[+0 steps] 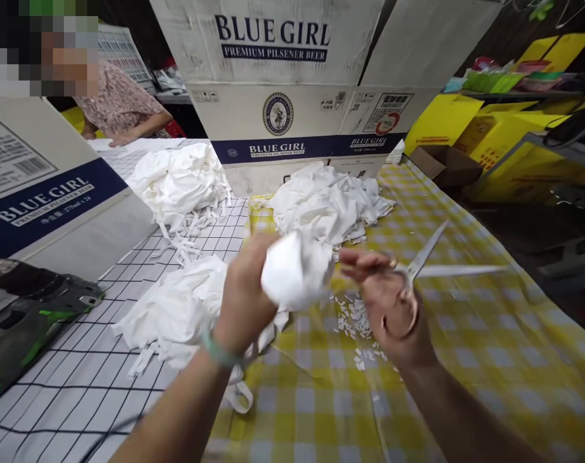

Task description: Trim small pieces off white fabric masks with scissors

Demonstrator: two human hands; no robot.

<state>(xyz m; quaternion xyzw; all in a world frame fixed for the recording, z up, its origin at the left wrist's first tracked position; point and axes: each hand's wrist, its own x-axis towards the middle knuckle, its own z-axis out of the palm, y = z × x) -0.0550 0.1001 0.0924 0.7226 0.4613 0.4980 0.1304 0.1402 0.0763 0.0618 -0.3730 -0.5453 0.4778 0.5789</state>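
Note:
My left hand (247, 296), with a pale green bangle at the wrist, is closed round a bunched piece of white cloth (297, 270). Close by on the right, my right hand (393, 302) has a pair of scissors (425, 254) hooked on it. The blades are spread and point away to the right; the fingers are blurred and reach toward the cloth. Under the left forearm lies a heap of white cloth pieces with straps (171, 315). A second white cloth pile (326, 199) rests beyond the hands. Small white snippets (355, 318) are scattered on the yellow checked tablecloth (466, 360).
A large Blue Girl beer carton (283, 64) stands at the back, another carton (56, 173) at the left. A green and black power tool (36, 315) lies at the left edge. Another white pile (181, 180) sits near a seated person (123, 103). Yellow boxes (441, 122) stand at right.

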